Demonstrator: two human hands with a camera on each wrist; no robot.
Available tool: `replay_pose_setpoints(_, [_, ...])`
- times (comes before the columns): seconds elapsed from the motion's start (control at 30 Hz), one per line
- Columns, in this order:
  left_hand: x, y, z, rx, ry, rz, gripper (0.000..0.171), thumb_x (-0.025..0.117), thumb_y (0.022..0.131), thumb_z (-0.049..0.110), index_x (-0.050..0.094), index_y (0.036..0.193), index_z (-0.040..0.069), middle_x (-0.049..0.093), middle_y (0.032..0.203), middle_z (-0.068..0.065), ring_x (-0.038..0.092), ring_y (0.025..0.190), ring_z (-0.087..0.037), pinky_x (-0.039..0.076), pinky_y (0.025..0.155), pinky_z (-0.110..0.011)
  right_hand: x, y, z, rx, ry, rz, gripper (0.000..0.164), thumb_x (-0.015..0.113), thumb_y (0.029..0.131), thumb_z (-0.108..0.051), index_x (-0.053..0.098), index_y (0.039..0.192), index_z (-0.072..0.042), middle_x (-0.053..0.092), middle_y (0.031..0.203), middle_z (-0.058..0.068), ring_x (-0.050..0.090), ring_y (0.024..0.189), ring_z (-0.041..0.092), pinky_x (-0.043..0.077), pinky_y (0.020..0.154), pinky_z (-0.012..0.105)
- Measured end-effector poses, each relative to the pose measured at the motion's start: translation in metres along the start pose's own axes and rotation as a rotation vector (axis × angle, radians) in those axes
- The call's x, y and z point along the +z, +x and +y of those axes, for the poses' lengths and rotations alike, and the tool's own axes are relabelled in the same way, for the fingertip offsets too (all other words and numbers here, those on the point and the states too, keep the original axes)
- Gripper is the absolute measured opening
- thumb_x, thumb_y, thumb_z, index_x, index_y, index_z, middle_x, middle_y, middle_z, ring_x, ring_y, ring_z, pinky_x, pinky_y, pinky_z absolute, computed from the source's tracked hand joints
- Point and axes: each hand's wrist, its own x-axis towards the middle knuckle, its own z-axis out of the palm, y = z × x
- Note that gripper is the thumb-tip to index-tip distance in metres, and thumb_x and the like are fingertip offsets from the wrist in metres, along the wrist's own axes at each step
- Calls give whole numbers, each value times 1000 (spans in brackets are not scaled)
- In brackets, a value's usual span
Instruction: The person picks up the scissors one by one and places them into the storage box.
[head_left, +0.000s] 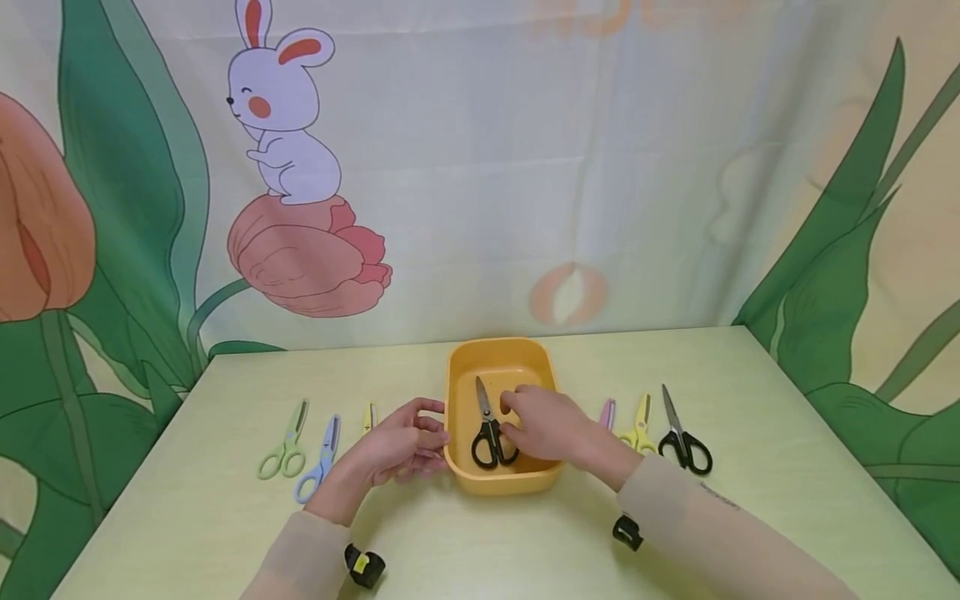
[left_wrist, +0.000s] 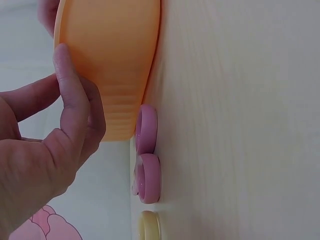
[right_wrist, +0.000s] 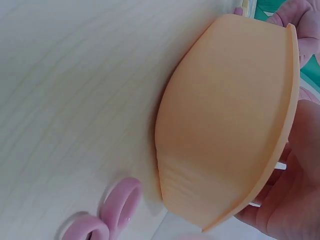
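Left grip (head_left: pixel 405 442), fingers loosely bent, touches the left side of the yellow bin (head_left: pixel 502 484); black-handled scissors (head_left: pixel 488 427) lie inside. Right grip (head_left: pixel 551 421) beside them, hold unclear. Risk: yellow bin may slide if knocked, left contact looking light.

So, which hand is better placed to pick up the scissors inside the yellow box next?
Probably the right hand: it reaches into the yellow box, close beside the black-handled scissors. The left hand is outside, touching the box's left side.
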Motion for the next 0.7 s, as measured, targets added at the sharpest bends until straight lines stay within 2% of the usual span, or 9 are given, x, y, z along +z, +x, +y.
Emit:
replay_pose_setpoints(0.37, [0, 0, 0, -1, -16, -11, 52, 58, 101, -3, 33, 147, -4, 52, 115, -19, 69, 79, -24, 61, 74, -36, -8, -12, 16, -58, -27, 202, 10, 70, 97, -20, 68, 99, -11, 64, 98, 7, 61, 95, 29, 52, 80, 49])
replay_pose_setpoints(0.5, [0, 0, 0, -6, -12, -1, 52, 58, 101, -3, 34, 146, -3, 52, 115, -18, 69, 77, -25, 61, 72, -34, -11, -16, 20, -49, -4, 245, 12, 70, 96, -19, 68, 101, -8, 63, 100, 8, 60, 93, 30, 53, 81, 47])
replay_pose_setpoints(0.7, [-1, 0, -2, 1, -16, -6, 53, 58, 100, -3, 33, 147, -4, 52, 115, -19, 69, 78, -25, 61, 73, -36, -14, -25, 27, 14, 41, 266, 16, 71, 96, -20, 68, 106, -8, 60, 110, 9, 58, 97, 28, 53, 79, 41])
